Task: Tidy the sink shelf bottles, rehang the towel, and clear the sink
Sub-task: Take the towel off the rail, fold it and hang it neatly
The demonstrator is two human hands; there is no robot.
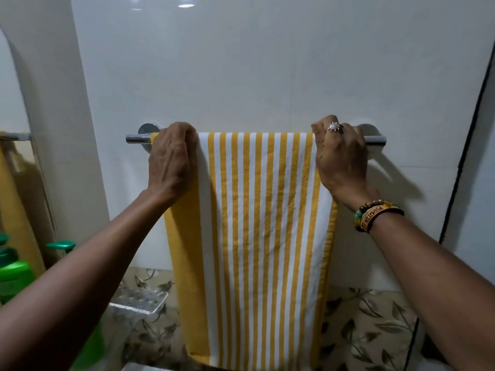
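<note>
Both my hands on the striped towel at the rail.

The yellow-and-white towel [251, 223] hangs over the chrome towel rail [376, 140] on the white wall. My left hand [171, 162] curls closed over its left top corner, my right hand [340, 156] grips the right top corner. A green bottle [14, 274] stands at far left.

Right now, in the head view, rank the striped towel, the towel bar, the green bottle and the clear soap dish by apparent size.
1. striped towel, clearly largest.
2. towel bar, long but thin and mostly covered.
3. green bottle and clear soap dish: unranked; the bottle is cut off by the frame edge and arm.
</note>
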